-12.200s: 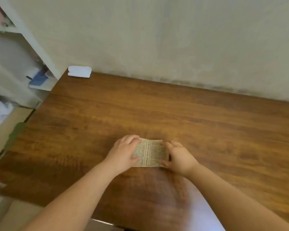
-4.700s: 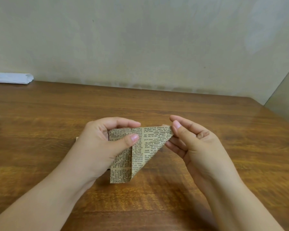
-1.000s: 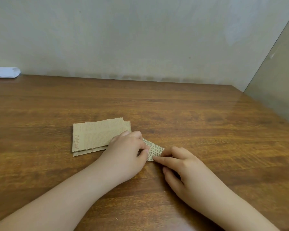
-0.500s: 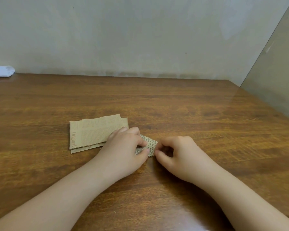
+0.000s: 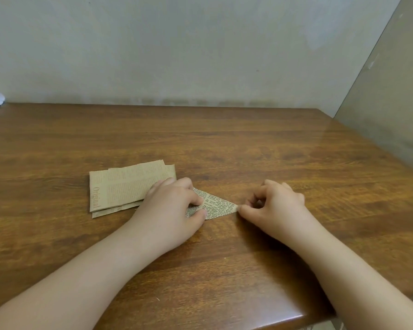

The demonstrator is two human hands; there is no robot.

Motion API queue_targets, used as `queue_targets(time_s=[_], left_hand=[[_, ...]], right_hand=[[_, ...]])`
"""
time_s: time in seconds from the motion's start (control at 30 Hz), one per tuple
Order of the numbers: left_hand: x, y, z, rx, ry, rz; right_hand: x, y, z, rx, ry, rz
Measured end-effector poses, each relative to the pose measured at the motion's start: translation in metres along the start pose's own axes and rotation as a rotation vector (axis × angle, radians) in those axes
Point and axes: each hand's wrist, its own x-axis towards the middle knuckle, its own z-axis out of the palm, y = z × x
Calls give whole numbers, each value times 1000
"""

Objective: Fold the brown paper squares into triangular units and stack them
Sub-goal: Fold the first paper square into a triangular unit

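Now your left hand (image 5: 174, 208) presses the folded newsprint triangle (image 5: 216, 207) flat on the wooden table (image 5: 248, 151), fingers curled over its left part. Your right hand (image 5: 275, 206) pinches the triangle's right tip. The pile of brown paper squares (image 5: 122, 186) lies just left, partly under your left hand.

"Original" on the top brown paper sheet (image 5: 119, 189)
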Motion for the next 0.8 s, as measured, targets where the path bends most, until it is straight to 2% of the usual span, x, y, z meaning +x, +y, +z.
queue_targets(time_s=[0.2, 0.3, 0.43, 0.5, 0.8], left_hand=[[0, 1, 1, 23, -18, -14], [0, 0, 0, 15, -36, -19], [3, -1, -4, -68, -54, -12], [2, 1, -4, -79, -43, -9], [-5, 12, 4, 58, -15, -106]], right_hand=[[3, 22, -12, -39, 35, 100], [-1, 19, -10, 115, 89, -76], [-4, -12, 2, 202, -23, -274], [-3, -22, 12, 159, -41, -308], [-1, -25, 32, 197, 59, -321]])
